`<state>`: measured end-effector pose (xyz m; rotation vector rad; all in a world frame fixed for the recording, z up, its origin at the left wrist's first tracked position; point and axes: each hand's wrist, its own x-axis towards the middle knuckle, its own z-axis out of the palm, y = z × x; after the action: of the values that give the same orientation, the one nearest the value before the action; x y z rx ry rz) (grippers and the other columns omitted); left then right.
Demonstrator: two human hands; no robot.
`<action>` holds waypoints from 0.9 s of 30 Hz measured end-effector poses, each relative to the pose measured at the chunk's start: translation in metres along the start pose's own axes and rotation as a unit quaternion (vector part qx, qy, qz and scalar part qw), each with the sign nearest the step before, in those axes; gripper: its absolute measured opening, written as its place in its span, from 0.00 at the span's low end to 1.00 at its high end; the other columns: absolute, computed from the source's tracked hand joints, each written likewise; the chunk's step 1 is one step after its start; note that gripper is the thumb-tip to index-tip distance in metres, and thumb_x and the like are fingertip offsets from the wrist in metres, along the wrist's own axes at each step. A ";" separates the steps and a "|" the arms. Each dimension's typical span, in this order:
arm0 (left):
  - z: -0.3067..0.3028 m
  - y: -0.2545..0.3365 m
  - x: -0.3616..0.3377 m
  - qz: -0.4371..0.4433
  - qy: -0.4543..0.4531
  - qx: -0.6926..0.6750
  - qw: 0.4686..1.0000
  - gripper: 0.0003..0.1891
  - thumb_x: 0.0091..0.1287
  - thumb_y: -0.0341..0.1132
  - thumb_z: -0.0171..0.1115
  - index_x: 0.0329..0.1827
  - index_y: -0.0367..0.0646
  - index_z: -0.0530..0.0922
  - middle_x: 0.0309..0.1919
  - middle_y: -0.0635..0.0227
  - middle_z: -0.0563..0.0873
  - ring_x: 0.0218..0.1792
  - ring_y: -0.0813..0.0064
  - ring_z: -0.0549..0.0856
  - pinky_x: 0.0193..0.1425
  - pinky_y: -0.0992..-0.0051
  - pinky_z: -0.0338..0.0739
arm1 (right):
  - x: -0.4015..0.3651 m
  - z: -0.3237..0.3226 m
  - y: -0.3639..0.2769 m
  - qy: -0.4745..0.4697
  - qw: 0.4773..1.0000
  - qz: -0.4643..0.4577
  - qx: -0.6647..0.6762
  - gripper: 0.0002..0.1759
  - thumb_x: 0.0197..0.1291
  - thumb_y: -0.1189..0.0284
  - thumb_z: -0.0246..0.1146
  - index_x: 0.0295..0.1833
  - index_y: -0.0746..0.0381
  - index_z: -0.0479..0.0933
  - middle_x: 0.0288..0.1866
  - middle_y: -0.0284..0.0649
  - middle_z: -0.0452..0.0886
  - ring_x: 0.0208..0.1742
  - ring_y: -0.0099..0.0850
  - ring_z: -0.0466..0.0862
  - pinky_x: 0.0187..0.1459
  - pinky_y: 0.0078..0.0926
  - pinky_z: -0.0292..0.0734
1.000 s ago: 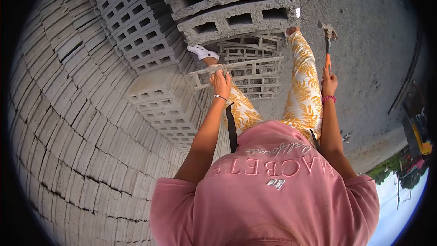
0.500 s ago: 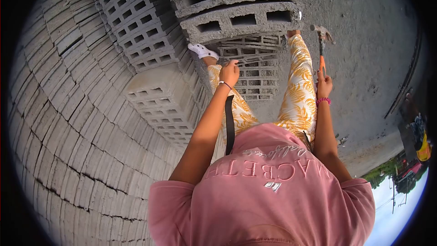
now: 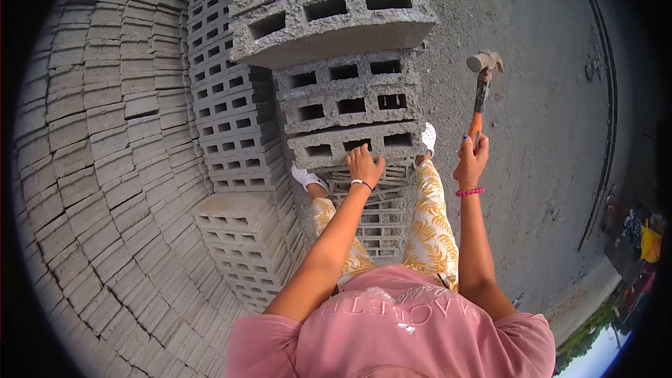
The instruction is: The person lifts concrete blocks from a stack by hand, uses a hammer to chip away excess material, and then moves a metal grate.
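Note:
My right hand [image 3: 472,157] is closed round the orange grip of a claw hammer [image 3: 480,94], whose head points away from me to the right of the block stack. On the near face of a hollow concrete block [image 3: 302,147], my left hand [image 3: 363,166] has its fingers bent at the middle hole's lower edge, with the thumb apart. The palm side is hidden. More hollow blocks [image 3: 336,31] are piled above and beyond this one, their rough holed faces turned toward me. Below my left hand, thin block frames [image 3: 381,220] show between my legs.
A tall wall of stacked grey blocks [image 3: 84,189] fills the left side. Beside it stand further holed stacks [image 3: 234,217]. Grey gritty ground [image 3: 539,133] stretches to the right, with a dark strip along its far edge. My white clogs [image 3: 428,138] flank the central stack.
My left hand has moved from in front of the stack onto the block's face. The right hand has raised the hammer farther forward. The view has tilted, showing more of the stack.

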<state>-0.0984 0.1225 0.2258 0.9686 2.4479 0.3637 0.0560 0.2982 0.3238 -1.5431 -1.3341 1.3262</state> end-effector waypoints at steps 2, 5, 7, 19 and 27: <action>0.012 0.002 0.000 -0.008 0.006 0.026 1.000 0.31 0.50 0.49 0.58 0.49 0.31 0.68 0.46 0.46 0.73 0.52 0.53 0.69 0.61 0.57 0.53 | 0.036 0.034 -0.050 -0.034 0.993 -0.080 -0.076 0.16 0.50 0.71 0.59 0.44 0.64 0.66 0.28 0.32 0.72 0.24 0.19 0.71 0.25 0.17 0.67; 0.004 0.012 0.015 -0.056 -0.050 0.011 0.997 0.31 0.50 0.53 0.56 0.45 0.31 0.70 0.40 0.47 0.77 0.46 0.57 0.75 0.63 0.59 0.53 | 0.069 0.089 -0.122 -0.097 0.983 -0.129 -0.082 0.20 0.47 0.72 0.58 0.48 0.63 0.66 0.31 0.38 0.75 0.28 0.24 0.75 0.30 0.21 0.70; 0.010 0.017 0.025 -0.078 -0.046 0.015 0.996 0.31 0.47 0.57 0.56 0.39 0.32 0.74 0.32 0.52 0.81 0.36 0.59 0.79 0.58 0.63 0.60 | 0.088 0.120 -0.151 -0.125 0.979 -0.131 -0.100 0.22 0.45 0.73 0.57 0.51 0.60 0.66 0.33 0.44 0.77 0.31 0.30 0.77 0.34 0.25 0.71; 0.020 0.026 0.045 -0.217 -0.120 0.025 0.968 0.25 0.43 0.56 0.61 0.24 0.37 0.79 0.25 0.54 0.82 0.31 0.60 0.80 0.51 0.69 0.64 | 0.143 0.128 -0.156 -0.063 0.832 -0.387 -0.392 0.22 0.44 0.68 0.56 0.50 0.50 0.71 0.45 0.44 0.72 0.48 0.41 0.72 0.47 0.33 0.67; 0.019 0.022 0.047 -0.218 -0.108 0.001 0.970 0.20 0.38 0.49 0.63 0.15 0.36 0.78 0.20 0.52 0.81 0.29 0.57 0.80 0.48 0.67 0.67 | 0.093 0.013 -0.029 0.064 0.993 -0.078 -0.052 0.10 0.48 0.74 0.56 0.38 0.62 0.76 0.39 0.38 0.72 0.39 0.26 0.73 0.43 0.22 0.69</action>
<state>-0.1058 0.1725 0.2035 0.4209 2.3716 0.0976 0.0311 0.3933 0.3243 -1.5322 -1.4304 1.0581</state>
